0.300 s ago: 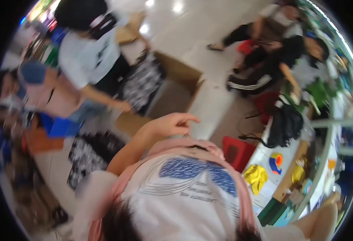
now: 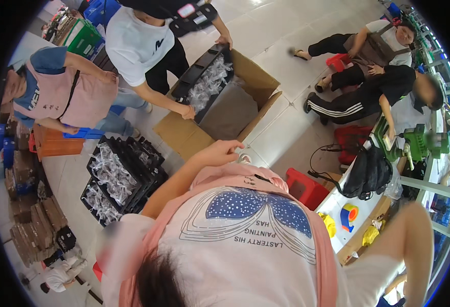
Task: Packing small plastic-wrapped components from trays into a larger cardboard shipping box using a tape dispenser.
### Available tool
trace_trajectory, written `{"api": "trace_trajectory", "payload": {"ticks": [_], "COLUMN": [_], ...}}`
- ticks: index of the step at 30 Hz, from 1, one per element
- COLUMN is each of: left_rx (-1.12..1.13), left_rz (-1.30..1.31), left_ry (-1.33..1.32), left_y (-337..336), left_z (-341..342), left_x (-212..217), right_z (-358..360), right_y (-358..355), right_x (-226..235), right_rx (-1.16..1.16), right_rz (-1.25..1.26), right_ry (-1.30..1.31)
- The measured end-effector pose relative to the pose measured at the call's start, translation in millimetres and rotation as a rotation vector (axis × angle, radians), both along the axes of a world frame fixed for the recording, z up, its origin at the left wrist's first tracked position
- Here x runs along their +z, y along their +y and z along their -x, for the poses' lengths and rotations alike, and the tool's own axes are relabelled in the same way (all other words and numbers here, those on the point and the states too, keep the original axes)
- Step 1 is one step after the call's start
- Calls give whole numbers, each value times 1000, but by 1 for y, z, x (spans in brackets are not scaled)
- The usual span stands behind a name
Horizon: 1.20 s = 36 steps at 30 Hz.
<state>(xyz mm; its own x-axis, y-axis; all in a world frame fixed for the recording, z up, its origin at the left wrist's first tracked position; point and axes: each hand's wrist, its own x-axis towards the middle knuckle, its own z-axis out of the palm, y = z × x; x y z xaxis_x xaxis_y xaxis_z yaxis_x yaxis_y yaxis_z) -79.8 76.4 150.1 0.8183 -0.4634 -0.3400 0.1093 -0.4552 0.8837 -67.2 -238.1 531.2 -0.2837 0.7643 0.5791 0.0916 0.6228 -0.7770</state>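
Observation:
My left hand (image 2: 221, 153) hovers in front of my pink apron (image 2: 328, 266), its fingers loosely bent and apart, with nothing seen in them. It is nearest to an open cardboard box (image 2: 259, 75) on the floor. A person in a white T-shirt (image 2: 133, 43) grips a black tray (image 2: 200, 64) by both ends at this box. Items in clear plastic wrap (image 2: 212, 82) fill the tray. Inside the box lies a flat grey-brown surface (image 2: 230, 112). My right arm (image 2: 411, 230) is bent at the right edge; its hand is outside the picture.
Stacked black trays (image 2: 138, 176) of wrapped items stand on the floor at left. A person in a pink apron (image 2: 69, 92) stands beyond them. On the right are a red stool (image 2: 304, 188), a bench with a black backpack (image 2: 365, 171) and a tape dispenser (image 2: 348, 217), and two seated people.
The view has shifted and become sharper. The black tray now shows flatter and higher over the box in the other person's hands. My left hand stays in front of my apron.

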Motion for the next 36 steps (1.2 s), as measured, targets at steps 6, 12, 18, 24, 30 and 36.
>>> {"api": "trace_trajectory", "payload": {"ticks": [6,12,18,24,30,36], "left_rx": [117,124,73,-98,-259,-273], "left_rz": [-392,-481,-493,-465,-459,-486], "left_ry": [-220,-25,-148,-219,-183,-200], "left_y": [5,42,58,42,21,19], "left_z": [21,60,48,11,-12,-8], "left_x": [-21,-14,-23,-10,-1,0], "right_z": [-94,-88,-60,-6,37,46], "right_y": [41,77,53,18,3,7], "right_x": [-117,-102,-39,-10,-3,-44], "right_rx": [100,34,4,-20,-60,36], "right_rz": [-155,-122,-287,-255,-175,-123], "right_ry": [455,800,509,155,-14,-33]}}
